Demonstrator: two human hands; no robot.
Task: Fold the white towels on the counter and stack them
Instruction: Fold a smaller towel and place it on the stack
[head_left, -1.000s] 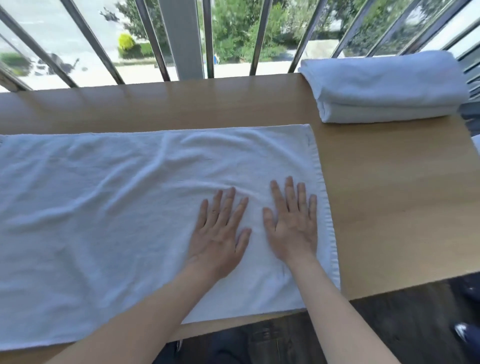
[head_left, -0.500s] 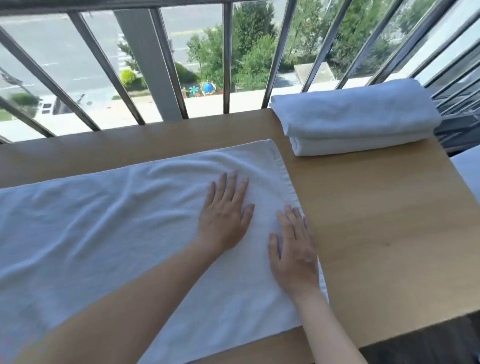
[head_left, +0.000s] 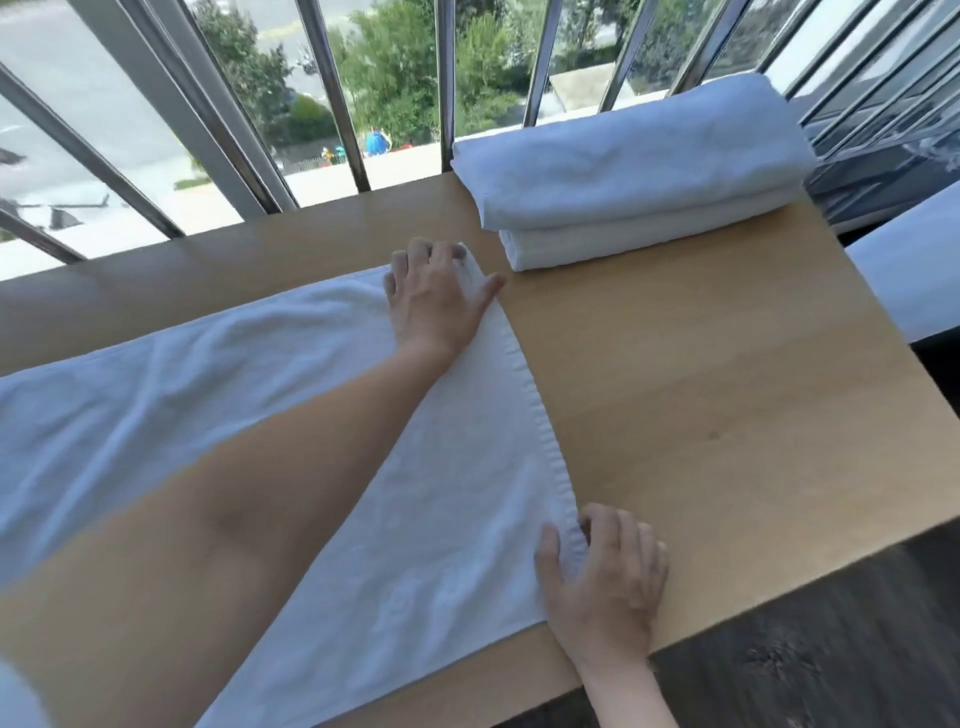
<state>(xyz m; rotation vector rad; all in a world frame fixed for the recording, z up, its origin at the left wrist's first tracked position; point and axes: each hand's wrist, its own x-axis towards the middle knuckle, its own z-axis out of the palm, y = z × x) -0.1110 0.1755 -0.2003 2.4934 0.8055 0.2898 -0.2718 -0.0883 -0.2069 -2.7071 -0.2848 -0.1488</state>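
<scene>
place: room high up in a building | cues: wooden counter (head_left: 727, 395) across the frame's middle, metal window bars (head_left: 322, 93) along the top, street and trees (head_left: 395, 67) far below outside

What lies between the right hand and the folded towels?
Only bare counter separates the right hand and the folded towels, in the head view.

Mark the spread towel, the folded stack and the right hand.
Spread white terry towel (head_left: 208, 364), head view: wrinkled middle.
Folded white towel stack (head_left: 623, 166), head view: top towel's upper face.
Right hand (head_left: 608, 587), head view: back of hand.
</scene>
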